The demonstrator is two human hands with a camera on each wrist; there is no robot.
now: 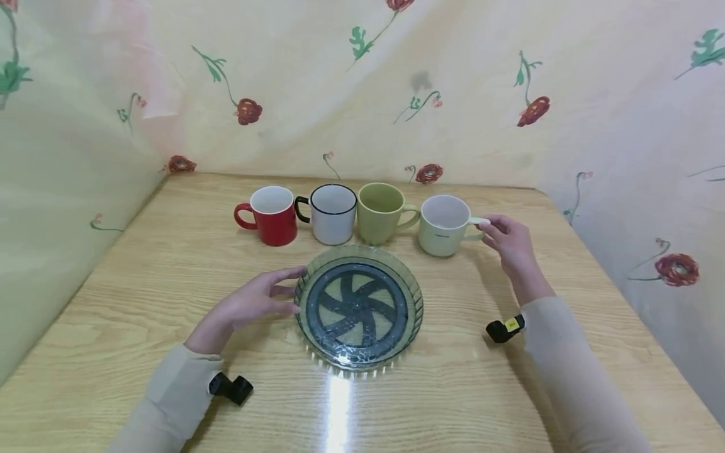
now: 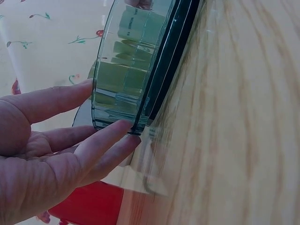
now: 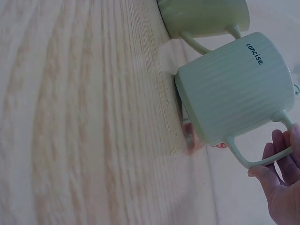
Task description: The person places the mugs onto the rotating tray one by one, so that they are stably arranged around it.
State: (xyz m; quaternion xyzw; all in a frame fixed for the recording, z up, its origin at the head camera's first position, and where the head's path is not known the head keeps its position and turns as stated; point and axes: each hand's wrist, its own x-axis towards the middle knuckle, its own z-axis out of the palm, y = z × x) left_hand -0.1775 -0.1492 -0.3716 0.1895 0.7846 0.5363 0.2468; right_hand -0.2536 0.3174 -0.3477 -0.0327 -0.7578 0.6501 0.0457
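A round see-through glass dish point(image 1: 416, 314) with a fluted wall and a dark pinwheel pattern lies on the wooden table. At its left side my left hand point(image 1: 257, 299) touches the rim with outstretched fingers; the left wrist view shows fingertips against the dish's wall point(image 2: 124, 89). My right hand point(image 1: 510, 242) grips the handle of a pale green mug point(image 1: 442, 236) at the right end of a row. Close up, thumb and fingers are round that handle point(image 3: 243, 159), and "concise" is printed on the mug point(image 3: 234, 89). Whether its base is fully on the table, I cannot tell.
Left of the pale mug stand an olive-green mug point(image 1: 379, 217), a white mug point(image 1: 334, 220) with black rim and handle, and a red mug point(image 1: 277, 220), just behind the dish. A flowered cloth point(image 1: 317, 82) hangs behind the table and along its sides.
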